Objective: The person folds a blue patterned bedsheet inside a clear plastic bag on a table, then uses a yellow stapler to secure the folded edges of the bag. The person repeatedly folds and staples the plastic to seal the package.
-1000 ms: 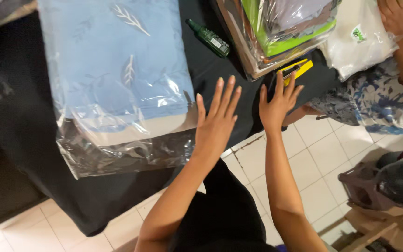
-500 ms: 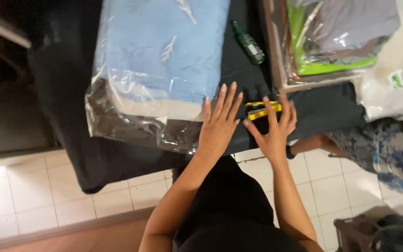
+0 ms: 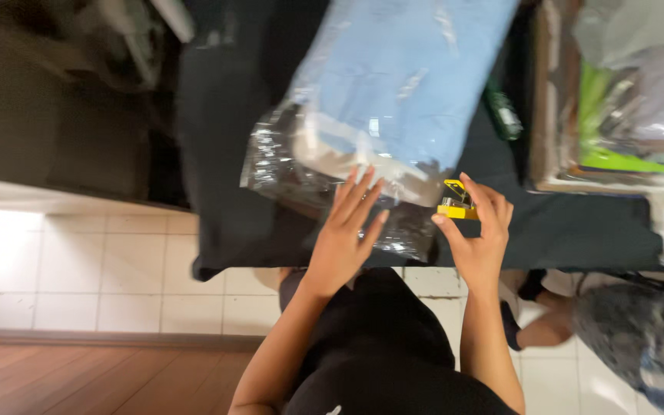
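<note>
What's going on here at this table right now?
A person stands at a table draped in black cloth. Their left hand rests flat on a clear plastic bag holding a folded light blue textile. Their right hand grips a small yellow and black tool. A green bottle lies nearby.

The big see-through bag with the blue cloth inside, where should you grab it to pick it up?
Probably by the near edge of the clear bag, coming from the person's side. There the loose plastic sticks out past the folded blue cloth, so fingers can pinch it. The left hand already lies flat on that edge. The right hand holds a small yellow and black tool.
</note>
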A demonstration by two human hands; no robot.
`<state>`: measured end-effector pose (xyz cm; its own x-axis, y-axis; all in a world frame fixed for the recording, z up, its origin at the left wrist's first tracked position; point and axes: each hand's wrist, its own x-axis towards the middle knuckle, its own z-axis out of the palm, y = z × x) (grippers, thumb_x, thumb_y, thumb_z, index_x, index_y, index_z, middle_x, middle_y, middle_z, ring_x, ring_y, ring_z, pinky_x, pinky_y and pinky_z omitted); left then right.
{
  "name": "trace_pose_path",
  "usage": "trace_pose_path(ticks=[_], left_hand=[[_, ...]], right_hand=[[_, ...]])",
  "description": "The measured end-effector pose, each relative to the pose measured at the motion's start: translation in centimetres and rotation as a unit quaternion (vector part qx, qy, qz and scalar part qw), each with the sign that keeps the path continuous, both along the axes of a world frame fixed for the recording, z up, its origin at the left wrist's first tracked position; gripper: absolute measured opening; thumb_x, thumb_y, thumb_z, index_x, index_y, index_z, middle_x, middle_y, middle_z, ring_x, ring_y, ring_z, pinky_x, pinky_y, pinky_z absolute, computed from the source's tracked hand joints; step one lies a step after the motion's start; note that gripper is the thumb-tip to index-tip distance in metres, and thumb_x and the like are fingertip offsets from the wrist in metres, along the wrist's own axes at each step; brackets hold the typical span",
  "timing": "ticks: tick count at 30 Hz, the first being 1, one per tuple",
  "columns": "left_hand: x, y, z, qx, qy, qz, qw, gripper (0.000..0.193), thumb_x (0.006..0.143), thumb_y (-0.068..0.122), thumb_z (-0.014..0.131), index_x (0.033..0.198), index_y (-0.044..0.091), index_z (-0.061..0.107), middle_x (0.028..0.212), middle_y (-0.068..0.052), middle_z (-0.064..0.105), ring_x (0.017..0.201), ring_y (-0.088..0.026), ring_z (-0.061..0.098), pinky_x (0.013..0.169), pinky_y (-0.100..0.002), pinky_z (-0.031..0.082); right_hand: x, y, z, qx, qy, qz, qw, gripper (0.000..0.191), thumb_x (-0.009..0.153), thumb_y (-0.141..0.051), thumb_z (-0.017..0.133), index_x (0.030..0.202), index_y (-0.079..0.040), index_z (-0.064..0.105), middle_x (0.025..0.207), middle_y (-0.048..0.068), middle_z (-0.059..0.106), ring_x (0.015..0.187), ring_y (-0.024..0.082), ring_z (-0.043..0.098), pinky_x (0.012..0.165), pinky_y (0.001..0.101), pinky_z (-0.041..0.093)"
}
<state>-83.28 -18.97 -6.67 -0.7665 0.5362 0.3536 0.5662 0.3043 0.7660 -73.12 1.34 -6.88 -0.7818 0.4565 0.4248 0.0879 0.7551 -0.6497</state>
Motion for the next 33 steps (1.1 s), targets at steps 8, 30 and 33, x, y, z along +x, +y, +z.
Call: trace_pose_path(ticks=[8, 30, 33], left_hand=[[-6.9, -14.7, 1.5, 0.013, 0.024, 0.163, 0.986, 0.040, 0.108, 0.012, 0.055, 0.147, 0.005, 0.056, 0.164, -0.010, 0.042, 0.158, -0.034, 0.030, 0.127, -0.047, 0.029], [-12.4, -22.0, -1.5, -0.020, -0.013, -0.070, 0.997, 0.039, 0.104, 0.015, 0.060, 0.143, 0.010, 0.061, 0.164, -0.011, 0.041, 0.158, -0.036, 0.028, 0.127, -0.058, 0.021], [-11.2, -19.8, -2.9, -0.037, 0.002, -0.129, 0.991, 0.041, 0.105, 0.017, 0.060, 0.147, 0.014, 0.058, 0.166, -0.007, 0.041, 0.160, -0.034, 0.029, 0.129, -0.057, 0.023]], right_hand=[[-14.0, -17.8, 3.8, 0.006, 0.061, 0.205, 0.977, 0.072, 0.072, -0.031, 0.091, 0.138, -0.015, 0.065, 0.126, 0.009, 0.062, 0.121, 0.031, 0.052, 0.105, 0.0429, 0.044], [-13.0, -26.6, -1.3, -0.078, 0.092, -0.015, 0.993, 0.035, 0.095, 0.002, 0.069, 0.128, -0.008, 0.070, 0.143, 0.014, 0.060, 0.135, 0.029, 0.061, 0.108, 0.0364, 0.053], [-7.6, -24.0, -2.7, 0.037, 0.092, -0.183, 0.978, 0.043, 0.095, 0.007, 0.066, 0.136, -0.005, 0.061, 0.143, 0.014, 0.058, 0.139, 0.033, 0.050, 0.117, 0.0416, 0.043]])
